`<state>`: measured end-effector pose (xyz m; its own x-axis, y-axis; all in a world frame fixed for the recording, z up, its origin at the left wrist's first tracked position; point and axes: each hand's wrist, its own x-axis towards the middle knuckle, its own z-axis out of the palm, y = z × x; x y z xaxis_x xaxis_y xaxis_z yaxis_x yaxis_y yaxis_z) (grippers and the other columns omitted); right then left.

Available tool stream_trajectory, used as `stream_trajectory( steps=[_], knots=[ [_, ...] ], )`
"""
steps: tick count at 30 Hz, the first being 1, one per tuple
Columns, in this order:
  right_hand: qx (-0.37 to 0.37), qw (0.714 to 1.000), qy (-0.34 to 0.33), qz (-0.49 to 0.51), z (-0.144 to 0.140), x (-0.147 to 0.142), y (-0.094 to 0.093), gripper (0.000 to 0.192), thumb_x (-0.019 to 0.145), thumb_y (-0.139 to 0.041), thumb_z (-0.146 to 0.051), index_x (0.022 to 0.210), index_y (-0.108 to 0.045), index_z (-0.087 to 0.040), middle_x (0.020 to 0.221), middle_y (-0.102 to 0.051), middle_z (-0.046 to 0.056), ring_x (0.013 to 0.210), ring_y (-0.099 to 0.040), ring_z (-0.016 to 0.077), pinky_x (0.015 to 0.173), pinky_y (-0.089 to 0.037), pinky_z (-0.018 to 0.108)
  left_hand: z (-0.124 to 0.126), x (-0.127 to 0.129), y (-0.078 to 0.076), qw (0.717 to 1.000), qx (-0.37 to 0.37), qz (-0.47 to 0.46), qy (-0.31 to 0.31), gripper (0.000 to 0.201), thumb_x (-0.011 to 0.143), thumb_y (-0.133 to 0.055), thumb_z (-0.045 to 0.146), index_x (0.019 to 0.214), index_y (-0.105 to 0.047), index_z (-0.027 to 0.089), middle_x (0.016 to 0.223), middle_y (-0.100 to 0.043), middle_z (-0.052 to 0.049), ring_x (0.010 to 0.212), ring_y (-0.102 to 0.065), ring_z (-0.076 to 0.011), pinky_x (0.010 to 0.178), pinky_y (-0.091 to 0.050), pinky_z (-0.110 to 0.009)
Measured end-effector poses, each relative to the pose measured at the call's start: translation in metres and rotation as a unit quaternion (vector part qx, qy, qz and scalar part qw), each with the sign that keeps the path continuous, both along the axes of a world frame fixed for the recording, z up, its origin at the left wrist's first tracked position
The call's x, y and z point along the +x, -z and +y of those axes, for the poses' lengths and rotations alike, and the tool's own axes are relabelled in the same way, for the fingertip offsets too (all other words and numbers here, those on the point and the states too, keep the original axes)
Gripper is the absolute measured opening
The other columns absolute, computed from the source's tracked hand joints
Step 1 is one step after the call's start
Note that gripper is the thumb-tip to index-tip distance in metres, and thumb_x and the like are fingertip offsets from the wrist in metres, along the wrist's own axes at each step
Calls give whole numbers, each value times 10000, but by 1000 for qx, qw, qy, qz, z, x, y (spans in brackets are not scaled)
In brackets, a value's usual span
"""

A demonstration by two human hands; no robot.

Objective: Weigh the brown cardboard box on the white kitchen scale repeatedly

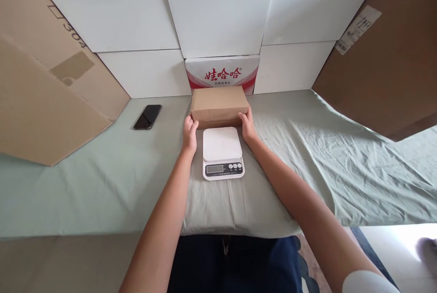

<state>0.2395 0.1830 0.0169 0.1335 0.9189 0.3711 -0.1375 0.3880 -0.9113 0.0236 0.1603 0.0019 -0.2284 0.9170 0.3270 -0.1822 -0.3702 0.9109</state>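
Note:
A closed brown cardboard box (220,99) is at the far side of the cloth-covered table, gripped from both ends. My left hand (190,134) is closed on its near left corner, thumb at the front. On the near right corner my right hand (247,125) holds it the same way, the fingers partly hidden behind the side. Just in front of the box lies a white kitchen scale (223,153) with a flat square platform, a dark display that looks blank, and several round buttons. Neither hand touches the scale.
A black phone (148,117) lies to the left on the green cloth (102,183). Behind the box stands a white carton with red lettering (222,72) against white panels (218,10). Large cardboard sheets flank the table at left (51,97) and right (382,69).

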Motion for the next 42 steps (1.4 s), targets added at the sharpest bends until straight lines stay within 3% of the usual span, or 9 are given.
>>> stream_trajectory(
  steps=[3, 6, 11, 15, 22, 31, 42],
  knots=[
    [-2, 1000, 1, 2, 3, 0, 2, 474, 823, -534, -347, 1294, -563, -302, 1473, -559, -23, 1393, -466, 205, 1262, -296, 436, -1, 2, -1, 1000, 4, 1, 3, 614, 786, -704, 518, 1299, -580, 204, 1453, -590, -143, 1449, -460, -321, 1217, -324, -471],
    [-19, 1000, 15, 13, 8, 8, 6, 521, 823, -552, -368, 1341, -523, -314, 1544, -492, -14, 1468, -404, 193, 1277, -263, 432, -1, -5, -1, 1000, 6, 2, -19, 702, 775, -712, 520, 1378, -540, 205, 1560, -485, -148, 1514, -363, -302, 1246, -273, -440],
    [-79, 985, 117, 98, 19, 36, 12, 636, 818, -548, -443, 1430, -418, -329, 1617, -384, 24, 1512, -371, 176, 1266, -273, 453, 2, -32, -2, 993, -42, -32, -107, 807, 800, -635, 565, 1489, -438, 194, 1674, -288, -140, 1577, -196, -279, 1267, -204, -422],
    [-124, 973, 132, 141, 25, 46, 15, 628, 802, -529, -430, 1415, -429, -334, 1579, -425, 27, 1457, -448, 167, 1240, -322, 455, 4, -43, -3, 990, -57, -57, -118, 782, 817, -598, 571, 1497, -434, 221, 1674, -296, -116, 1575, -208, -261, 1263, -219, -401],
    [-111, 977, 139, 121, 25, 43, 18, 507, 813, -544, -431, 1311, -510, -343, 1486, -515, 13, 1352, -539, 156, 1201, -381, 444, 7, -43, -2, 986, -78, -85, -124, 718, 844, -554, 524, 1488, -431, 233, 1663, -327, -105, 1556, -272, -216, 1254, -239, -370],
    [-115, 979, 138, 94, 25, 43, 16, 504, 822, -535, -413, 1316, -521, -314, 1483, -518, 35, 1326, -551, 180, 1189, -399, 457, 3, -40, -11, 977, -95, -151, -116, 679, 888, -482, 502, 1503, -430, 220, 1678, -286, -114, 1550, -283, -200, 1241, -263, -351],
    [-99, 986, 126, 47, 25, 44, 21, 501, 848, -508, -449, 1330, -507, -314, 1483, -510, 43, 1375, -513, 219, 1198, -394, 481, -2, -26, -15, 985, -101, -114, -81, 606, 885, -533, 425, 1467, -497, 259, 1650, -365, -70, 1534, -316, -185, 1213, -307, -296]
  ],
)
